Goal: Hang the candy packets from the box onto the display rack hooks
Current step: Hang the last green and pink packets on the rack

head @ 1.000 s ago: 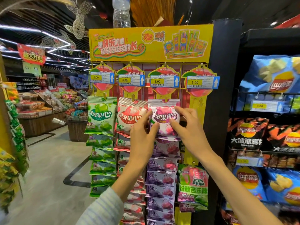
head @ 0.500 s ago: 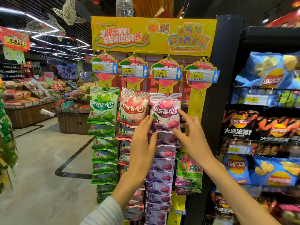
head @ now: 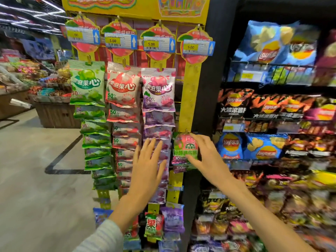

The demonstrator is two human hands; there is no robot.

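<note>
**A:** What could you read on the rack?

**B:** Four price tags [head: 158,44] ran along the top of the yellow display rack [head: 190,99], three of them clearly showing "5.00" beside a white arrow on blue; the far-left one was too blurred to read. Under them hung glossy crinkled candy packets with striped top seals: a green column [head: 87,82], a red one [head: 122,87] and a purple one [head: 158,89], each printed "50%" under large Chinese characters.

**A:** And to the right?

**B:** Wire shelves of Lay's chip bags [head: 267,44], puffy foil, blue up top, black and orange in the middle row (the far-right edge was smeared with blur).

**A:** Where were the hands?

**B:** The left hand [head: 148,166] was spread flat, fingers straight, in front of the lower purple packets; whether it touched them I couldn't tell. It held nothing. The right hand [head: 205,155] sat just right of it, fingers and thumb curved around a green-and-pink candy packet [head: 183,146] hanging at the bottom of the rack's bare yellow right-hand strip, thumb at its lower edge and fingertips at its top.

**A:** Anything lower down?

**B:** More small packets, red-green [head: 153,227] and purple [head: 172,219], near the left forearm's striped sleeve [head: 103,239].
</note>
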